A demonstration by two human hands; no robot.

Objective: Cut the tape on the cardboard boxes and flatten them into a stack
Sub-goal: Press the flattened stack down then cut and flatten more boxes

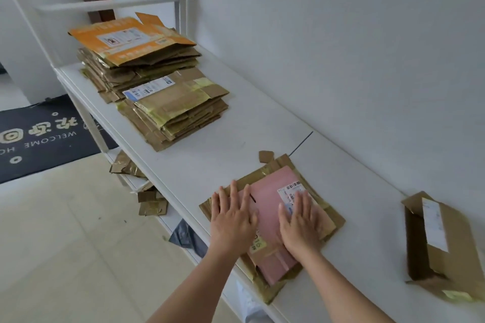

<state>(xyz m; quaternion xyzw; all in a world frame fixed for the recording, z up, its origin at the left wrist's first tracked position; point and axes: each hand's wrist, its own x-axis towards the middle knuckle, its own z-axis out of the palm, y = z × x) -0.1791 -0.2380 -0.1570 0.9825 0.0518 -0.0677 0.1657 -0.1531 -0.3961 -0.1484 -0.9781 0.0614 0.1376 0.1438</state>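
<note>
The white table [262, 123] runs along the wall and carries all the cardboard; every place below is given from it. At its far end stands the tall stack of flattened boxes [136, 60], with an orange flattened box [128, 39] on top; just in front of that stack, still on the table, lies a lower stack of brown flattened boxes [175, 110] with a white label on its top sheet. On the floor beside the table's far part lies a dark doormat [44, 136] with pale letters. At the table's right near end stands a brown box [438, 246], not flattened, with one end open and a white label on its upper face. On the near edge of the table lies the flattened pink and brown box [270, 217], with strips of shiny tape on its flaps and a shipping label near its far right corner; part of it reaches over the table's edge. The left hand [232, 217] lies flat on the left part of this box, fingers straight and spread, holding nothing; the right hand [301, 223] presses flat on the right part in the same way, its fingertips touching the label. Under the table's edge some cardboard scraps [149, 202] lie on a lower shelf; a small torn cardboard piece [266, 156] lies on the table just beyond the pink box.
</note>
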